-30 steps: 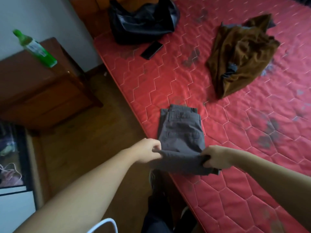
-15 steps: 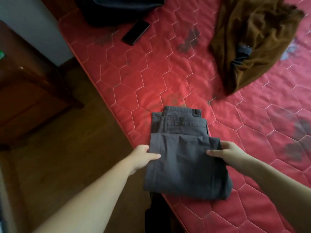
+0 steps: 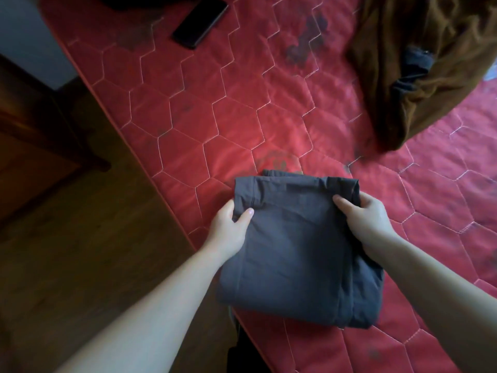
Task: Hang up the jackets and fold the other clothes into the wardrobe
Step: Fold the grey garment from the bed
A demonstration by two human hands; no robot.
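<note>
Down at the bottom edge, a dark-clad leg [image 3: 242,351] stood against the side of the red quilted mattress [image 3: 242,117], and both bare forearms reached in above it. And there was the bundle: the grey trousers [image 3: 290,251], folded into a thick, tidy rectangle, sat at the near edge of the mattress. Their near left corner hung out past that edge over the wooden floor [image 3: 94,251]. Whether the bundle lay on the mattress or was raised off it could not be told.

The left hand [image 3: 231,224] gripped the bundle's left side near the far corner, thumb laid on top and fingers wrapping the edge. The right hand [image 3: 368,219] was clamped on the opposite side, thumb on top and fingers curled round the far right corner. So it was one hand on each side, with the full width of the fold between them.

Off to the left, across the floor, a dark wooden cabinet [image 3: 32,130] stood by a pale wall [image 3: 24,30]. Farther up the mattress on the right lay a crumpled brown garment [image 3: 430,49], apart from the trousers, with a patch of dark grey cloth [image 3: 414,68] showing in its folds. Farthest back, a black phone [image 3: 200,21] lay flat on the mattress, its screen dark.
</note>
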